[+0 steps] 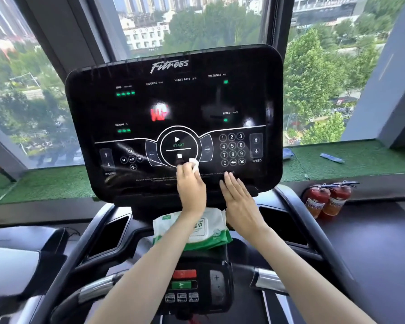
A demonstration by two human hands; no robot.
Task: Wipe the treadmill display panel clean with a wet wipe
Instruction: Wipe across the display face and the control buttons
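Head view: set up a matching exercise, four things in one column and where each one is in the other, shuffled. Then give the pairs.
Things
1. wet wipe
2. wipe pack
3. fire extinguishers
4. right hand

Places
A. standing at the right, below the green ledge
B. laid flat, fingers straight, on the lower edge of the display panel
C. lying just beneath the display panel, partly behind the forearms
D. pinched in the left hand, against the panel beside the stop button

Pairs: 1-D, 2-C, 3-A, 4-B
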